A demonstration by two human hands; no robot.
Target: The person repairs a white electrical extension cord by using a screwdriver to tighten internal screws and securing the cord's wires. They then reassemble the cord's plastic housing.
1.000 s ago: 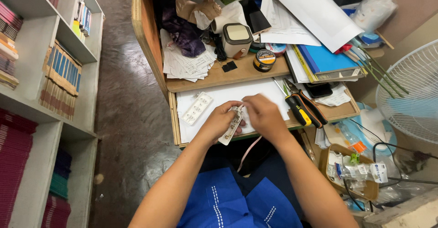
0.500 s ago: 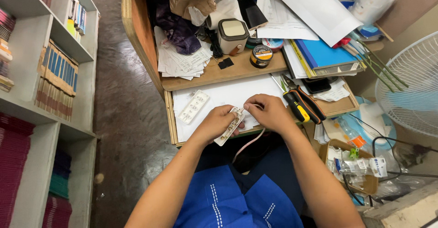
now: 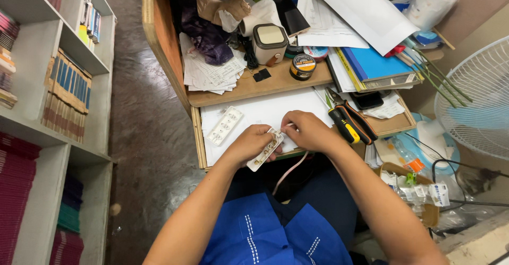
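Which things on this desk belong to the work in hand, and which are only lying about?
In hand:
- left hand and right hand holding the white plastic power strip body
- its pale cord
- white socket cover plate on the white sheet

Lying about:
- black-and-yellow pliers
- small round tin
- blue folder
- white fan

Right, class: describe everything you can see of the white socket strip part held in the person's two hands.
The white socket strip part is a long, narrow piece that looks like plastic, with brassy metal contacts along its open face. It lies slanted over the near edge of the pull-out board, top end toward the right. The left hand grips its lower half; the right hand pinches its upper end. A pale cable hangs below it.
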